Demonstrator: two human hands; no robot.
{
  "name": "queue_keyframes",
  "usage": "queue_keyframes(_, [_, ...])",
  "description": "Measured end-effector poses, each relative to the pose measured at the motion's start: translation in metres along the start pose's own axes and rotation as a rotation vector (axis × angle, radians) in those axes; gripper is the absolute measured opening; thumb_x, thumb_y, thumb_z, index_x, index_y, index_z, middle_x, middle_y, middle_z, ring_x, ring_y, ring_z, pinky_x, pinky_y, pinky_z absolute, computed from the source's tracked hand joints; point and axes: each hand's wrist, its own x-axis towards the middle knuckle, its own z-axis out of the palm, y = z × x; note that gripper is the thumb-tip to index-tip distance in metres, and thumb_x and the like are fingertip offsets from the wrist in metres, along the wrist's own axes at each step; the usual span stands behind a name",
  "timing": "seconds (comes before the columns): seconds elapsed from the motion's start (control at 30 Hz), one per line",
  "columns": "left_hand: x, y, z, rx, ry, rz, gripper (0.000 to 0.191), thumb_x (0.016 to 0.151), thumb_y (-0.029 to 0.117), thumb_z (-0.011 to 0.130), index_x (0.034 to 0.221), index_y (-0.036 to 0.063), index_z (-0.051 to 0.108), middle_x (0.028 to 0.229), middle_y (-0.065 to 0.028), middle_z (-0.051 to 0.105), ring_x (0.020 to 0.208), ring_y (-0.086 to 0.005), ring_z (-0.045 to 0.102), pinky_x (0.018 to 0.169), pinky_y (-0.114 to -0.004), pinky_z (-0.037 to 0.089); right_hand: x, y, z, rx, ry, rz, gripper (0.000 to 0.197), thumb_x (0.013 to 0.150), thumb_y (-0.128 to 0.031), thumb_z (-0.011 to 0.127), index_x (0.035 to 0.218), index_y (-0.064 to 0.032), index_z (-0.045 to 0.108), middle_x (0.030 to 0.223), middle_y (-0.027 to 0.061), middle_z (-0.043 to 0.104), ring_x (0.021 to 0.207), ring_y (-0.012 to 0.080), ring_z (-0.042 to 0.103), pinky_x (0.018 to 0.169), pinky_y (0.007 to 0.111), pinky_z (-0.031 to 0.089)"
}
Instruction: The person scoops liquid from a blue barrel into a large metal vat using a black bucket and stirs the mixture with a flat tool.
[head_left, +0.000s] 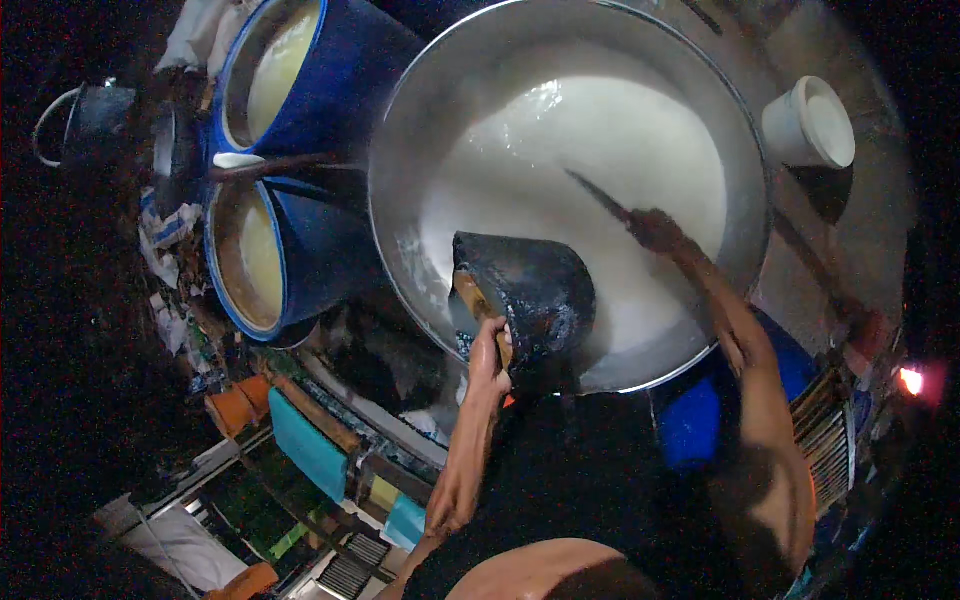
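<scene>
A large round metal vat (405, 150) holding white, milky liquid (600, 142) lies before me. My left hand (491, 352) grips the wooden handle (474, 298) of a black bucket (544, 300), which is tilted over the vat's near left side; what is inside the bucket is mostly hidden. My right hand (660, 231) is closed around a dark, slender stick-like tool (598, 195) above the liquid. The tool points to the upper left, its tip at or just over the liquid; I cannot tell whether it touches.
Two blue barrels (352, 75) (322, 247) with pale yellowish liquid stand left of the vat. A white bucket (787, 124) is at the upper right. A dark pail (101, 120) stands far left. An orange pot (238, 405) and a turquoise panel (307, 442) lie lower left.
</scene>
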Motion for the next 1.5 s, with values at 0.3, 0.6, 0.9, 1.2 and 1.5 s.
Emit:
queue_keyframes(0.3, [0.002, 0.002, -0.007, -0.042, -0.008, -0.002, 0.015, 0.082, 0.015, 0.056, 0.068, 0.0123, 0.051, 0.057, 0.0021, 0.05, 0.047, -0.0108, 0.049, 0.046, -0.025, 0.045, -0.129, -0.041, 0.022, -0.332, -0.147, -0.07, 0.024, 0.075, -0.019, 0.059, 0.092, -0.002, 0.062, 0.07, 0.0174, 0.063, 0.068, 0.0337, 0.064, 0.06, 0.046, 0.05])
queue_keyframes(0.6, [-0.005, 0.004, 0.002, -0.007, -0.005, -0.005, 0.016, 0.082, 0.014, 0.054, 0.068, 0.0108, 0.049, 0.059, 0.0001, 0.049, 0.05, -0.0126, 0.048, 0.049, -0.026, 0.045, -0.163, -0.052, -0.131, 0.326, -0.151, 0.064, 0.034, 0.082, -0.033, 0.062, 0.094, -0.002, 0.065, 0.071, 0.0126, 0.063, 0.062, 0.0238, 0.061, 0.058, 0.04, 0.047])
queue_keyframes(0.9, [-0.003, 0.007, -0.009, -0.031, -0.004, -0.014, 0.017, 0.083, 0.015, 0.054, 0.068, 0.0106, 0.049, 0.06, 0.0, 0.048, 0.053, -0.0117, 0.048, 0.051, -0.024, 0.043, 0.033, -0.02, -0.123, 0.267, 0.405, 0.204, 0.033, 0.086, -0.035, 0.057, 0.085, -0.0025, 0.062, 0.064, 0.0052, 0.057, 0.057, 0.0145, 0.053, 0.055, 0.033, 0.045])
queue_keyframes(1.2, [-0.007, 0.005, 0.002, -0.122, -0.018, -0.101, 0.017, 0.086, 0.015, 0.051, 0.07, 0.011, 0.049, 0.059, 0.0022, 0.046, 0.049, -0.0102, 0.046, 0.047, -0.023, 0.042, 0.113, -0.017, -0.079, -0.29, 0.088, -0.321, 0.027, 0.082, -0.027, 0.058, 0.1, -0.0072, 0.06, 0.097, 0.0149, 0.062, 0.083, 0.0321, 0.062, 0.071, 0.042, 0.052])
queue_keyframes(1.5, [0.008, 0.003, -0.002, -0.075, 0.009, -0.095, 0.015, 0.085, 0.012, 0.054, 0.071, 0.011, 0.049, 0.06, 0.002, 0.048, 0.049, -0.0088, 0.049, 0.045, -0.022, 0.045, 0.001, 0.015, 0.055, 0.211, -0.257, 0.054, 0.024, 0.086, -0.027, 0.055, 0.101, -0.0088, 0.057, 0.081, 0.015, 0.063, 0.072, 0.0346, 0.061, 0.065, 0.048, 0.048])
